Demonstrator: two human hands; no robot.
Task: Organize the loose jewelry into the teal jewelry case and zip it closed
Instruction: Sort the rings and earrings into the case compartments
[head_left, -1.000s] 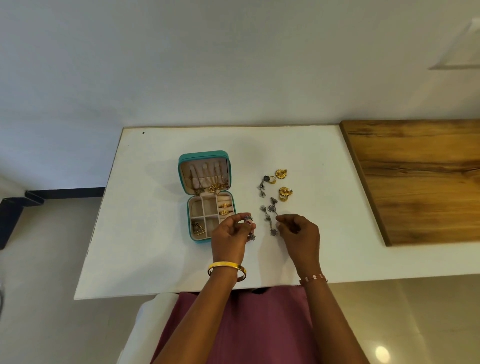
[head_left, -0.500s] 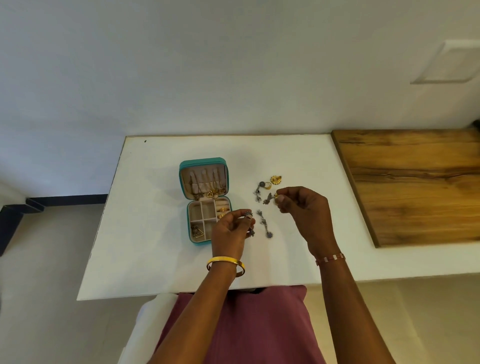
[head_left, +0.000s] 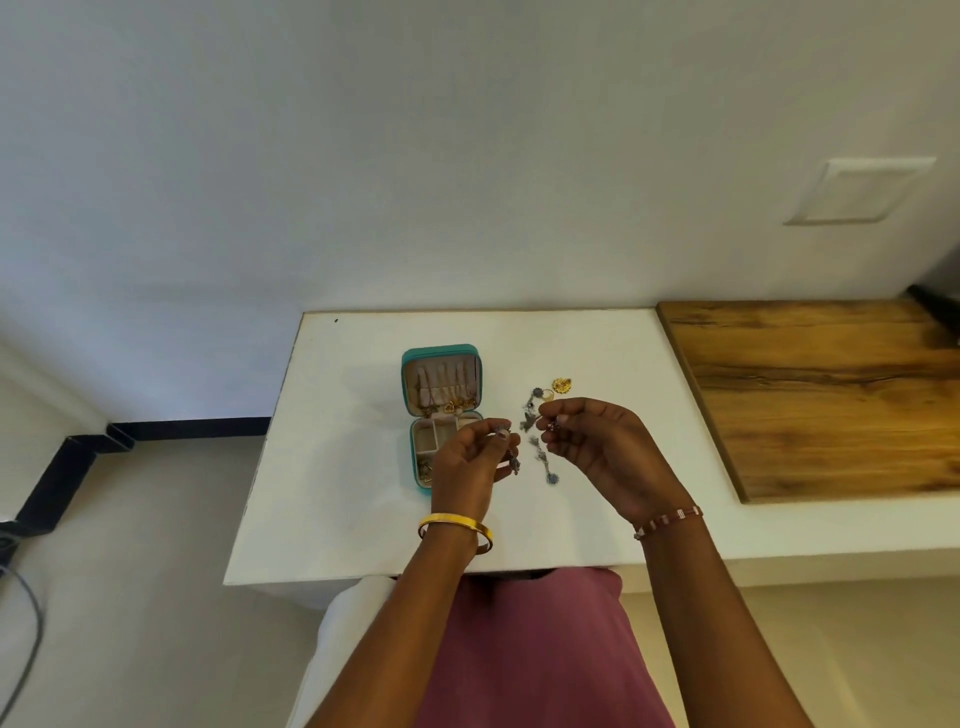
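My left hand (head_left: 470, 460) is raised over the white table (head_left: 363, 493), its fingertips pinching a dark silver earring (head_left: 511, 457) that dangles below them, just right of the teal jewelry case (head_left: 413, 358). My right hand (head_left: 602, 447) is up beside it, palm turned toward me, thumb and forefinger pinched on another small dark silver piece (head_left: 552, 426); what kind of piece it is I cannot tell at this size. The two hands are near each other but not touching.

The case stands open on the table, to the left of my hands. Its lid is propped upright at the far side, with gold pieces hanging along the lid's lower edge. The near half shows cream compartments, partly hidden behind my left hand.

Between my hands, a silver dangle earring (head_left: 546, 462) lies loose on the table. Farther off, more loose pieces sit close together: a gold flower-shaped earring (head_left: 561, 385) and a dark silver one (head_left: 534, 402) to its left.

A gold bangle (head_left: 453, 522) is on my left wrist, a beaded bracelet (head_left: 670, 519) on my right. A wooden board (head_left: 831, 389) covers the table's right part
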